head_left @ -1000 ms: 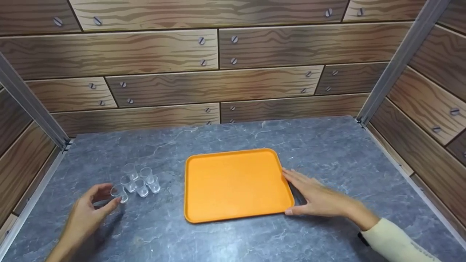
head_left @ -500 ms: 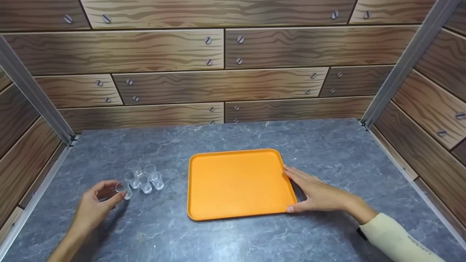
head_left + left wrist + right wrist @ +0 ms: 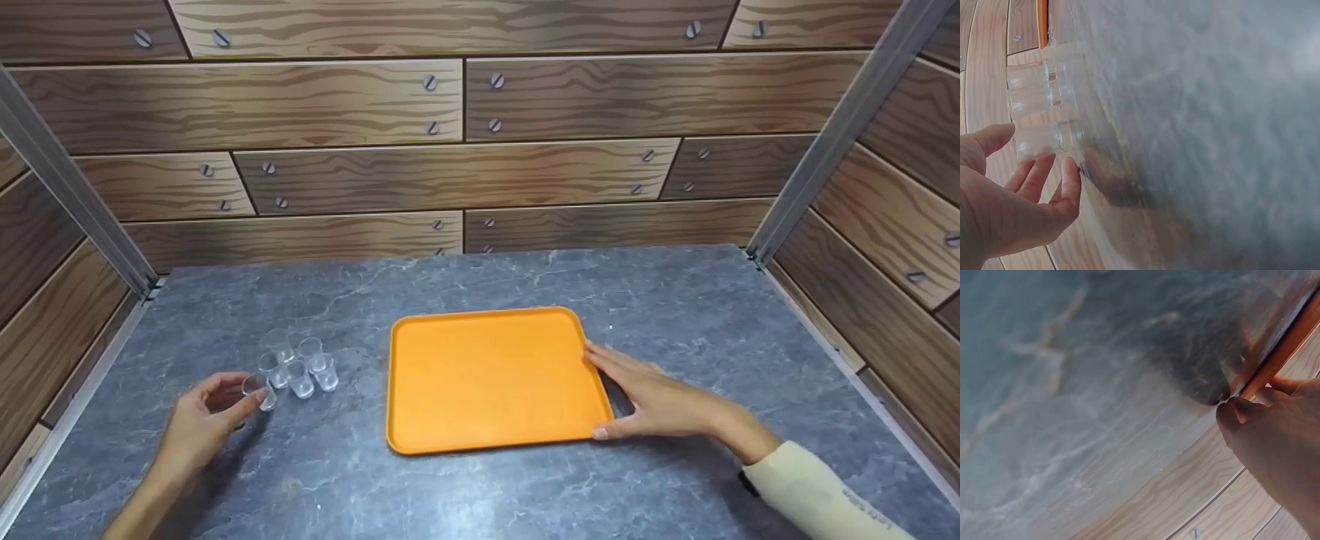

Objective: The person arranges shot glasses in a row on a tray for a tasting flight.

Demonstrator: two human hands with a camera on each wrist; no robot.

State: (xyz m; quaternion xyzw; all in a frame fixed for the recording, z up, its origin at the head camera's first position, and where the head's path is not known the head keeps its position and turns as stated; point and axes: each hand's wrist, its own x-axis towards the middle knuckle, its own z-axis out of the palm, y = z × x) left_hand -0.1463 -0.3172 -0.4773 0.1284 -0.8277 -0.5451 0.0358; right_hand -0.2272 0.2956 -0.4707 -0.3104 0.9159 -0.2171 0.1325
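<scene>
At the left of the head view, my left hand (image 3: 199,427) holds a small clear shot glass (image 3: 267,402) between thumb and curled fingers. In the left wrist view, the fingers (image 3: 1072,177) lie along one side of that glass, the thumb near its rim. Several matching shot glasses (image 3: 301,382) stand upright just beyond it in a tight cluster. An orange rectangular tray (image 3: 495,382) lies flat in the middle. My right hand (image 3: 660,401) rests against its right rim, fingers extended along the side and thumb at the near corner.
Grey marbled tabletop (image 3: 465,495) runs under everything. A wood-patterned wall (image 3: 450,176) closes off the back, and similar panels stand at both sides, with metal posts (image 3: 817,150) at the corners.
The head view has shifted slightly. My left thumb has come closer in over the near shot glass. Right hand and tray keep their place against each other.
</scene>
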